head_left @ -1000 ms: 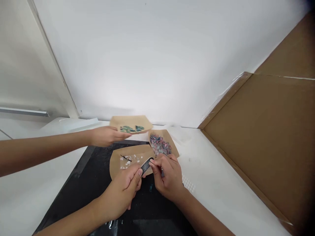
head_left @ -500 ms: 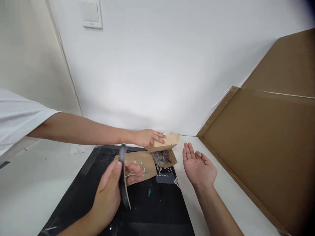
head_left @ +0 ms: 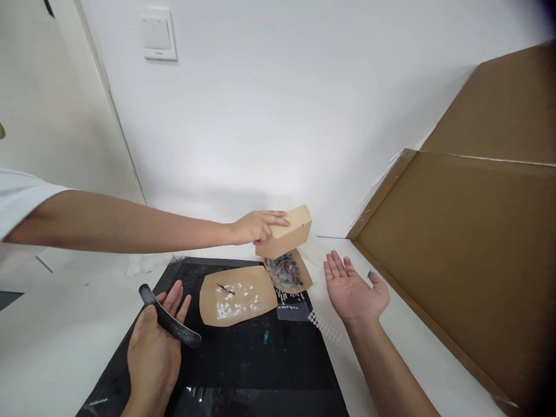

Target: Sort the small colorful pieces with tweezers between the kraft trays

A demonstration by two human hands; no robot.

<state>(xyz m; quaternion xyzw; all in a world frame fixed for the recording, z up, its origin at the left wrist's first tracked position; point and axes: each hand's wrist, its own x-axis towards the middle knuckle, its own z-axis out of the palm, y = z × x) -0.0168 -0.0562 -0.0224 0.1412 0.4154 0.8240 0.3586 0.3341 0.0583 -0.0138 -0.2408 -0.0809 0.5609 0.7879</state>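
My left hand [head_left: 153, 347] lies over the black mat [head_left: 243, 370] with a long dark nail file [head_left: 169, 317] held under the thumb, fingers stretched out. My right hand [head_left: 354, 286] is palm up and open above the white table, holding nothing. Between them sits a brown paper tray of small white pieces [head_left: 237, 295]. Behind it is a brown tray of coloured pieces [head_left: 287, 272]. Another person's hand [head_left: 256, 226] reaches in from the left and tips a third brown paper tray [head_left: 289, 231] over the coloured one.
A large brown cardboard sheet [head_left: 469, 255] leans along the right side. A white wall with a light switch [head_left: 158, 35] stands behind. A sheet of small white dots [head_left: 324, 325] lies by the mat's right edge. The other person's arm [head_left: 121, 226] crosses from the left.
My left hand swung down to the left with the file, which now lies across it. The other person's hand lifted and tipped the third tray higher. My right hand stays open.
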